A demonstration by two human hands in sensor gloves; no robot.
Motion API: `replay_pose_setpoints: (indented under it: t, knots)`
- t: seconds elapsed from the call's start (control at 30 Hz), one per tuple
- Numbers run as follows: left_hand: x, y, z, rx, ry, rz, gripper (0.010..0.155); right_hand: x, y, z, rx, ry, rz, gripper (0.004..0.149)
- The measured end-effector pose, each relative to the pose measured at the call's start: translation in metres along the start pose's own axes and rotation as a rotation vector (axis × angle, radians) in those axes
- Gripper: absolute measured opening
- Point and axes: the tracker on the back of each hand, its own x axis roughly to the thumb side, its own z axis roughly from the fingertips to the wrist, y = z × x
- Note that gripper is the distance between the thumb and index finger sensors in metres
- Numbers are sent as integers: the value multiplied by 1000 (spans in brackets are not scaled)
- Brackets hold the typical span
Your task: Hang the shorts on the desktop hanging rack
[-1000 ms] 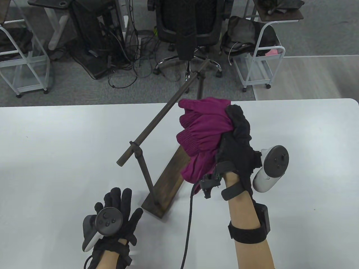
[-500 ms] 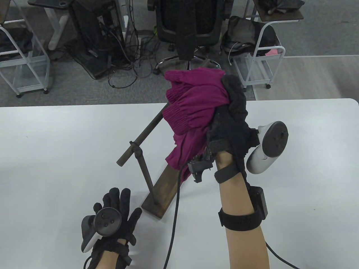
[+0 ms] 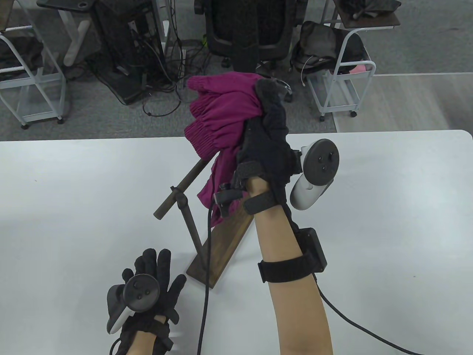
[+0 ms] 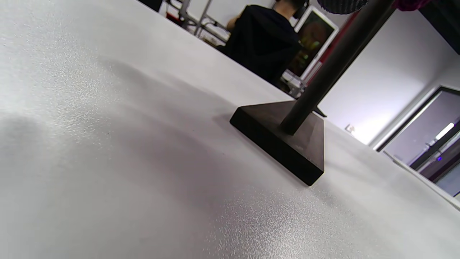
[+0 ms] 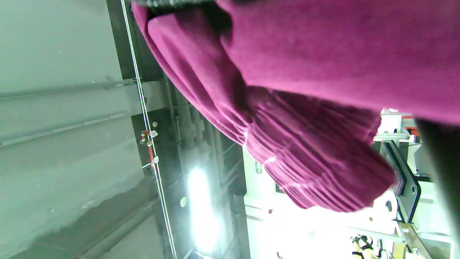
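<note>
Two hands are in my table view, and only one is busy. My right hand (image 3: 266, 148) is raised above the table (image 3: 388, 207), its fingers closed round a bunched pair of magenta shorts (image 3: 218, 118) — the gathered elastic waistband faces left and a loose fold of cloth hangs down toward the rack's base. The bundle sits over the far stretch of the rack's crossbar (image 3: 184, 183), hiding that part of it; I cannot tell from this angle whether the cloth touches the bar or merely hangs in front of it. On the right wrist view the shorts (image 5: 305, 108) fill most of the frame, ribbed waistband lowest, with a dark glove edge just at the top.

My left hand (image 3: 147, 284) lies flat on the table near the bottom edge, palm down, fingers spread and holding nothing, just beside the near corner of the rack's wooden base (image 3: 218, 255). Its tracker (image 3: 136, 292) sits on the back of the hand. The left wrist view looks low across the tabletop at that same base (image 4: 287, 144) and the dark upright post (image 4: 334, 64) rising from it — no fingers show there.

The desktop hanging rack (image 3: 188, 218) stands slantwise in mid-table, its near post tilted in this view and the near end of the crossbar bare. A black cable (image 3: 207, 259) runs from the right wrist down across the base to the bottom edge. Beyond the table stand an office chair (image 3: 255, 33) and a white wire cart (image 3: 340, 81).
</note>
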Motion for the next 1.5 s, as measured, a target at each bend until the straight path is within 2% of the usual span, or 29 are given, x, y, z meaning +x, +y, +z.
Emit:
replay_pose_setpoints:
  t: [0.2, 0.5, 0.73, 1.13, 1.5]
  knots:
    - [0, 0, 0, -3, -1, 4, 79, -15, 2, 0, 31, 12, 172, 48]
    - [1, 0, -1, -4, -13, 7, 79, -22, 10, 11, 177, -91, 592, 48]
    - [1, 0, -1, -5, -13, 4, 79, -23, 7, 22, 227, -138, 785, 50]
    - [2, 0, -1, -8, -23, 9, 78, -34, -6, 43, 297, -161, 924, 63]
    - [3, 3, 1, 14, -41, 11, 79, -57, -26, 71, 343, -95, 933, 73]
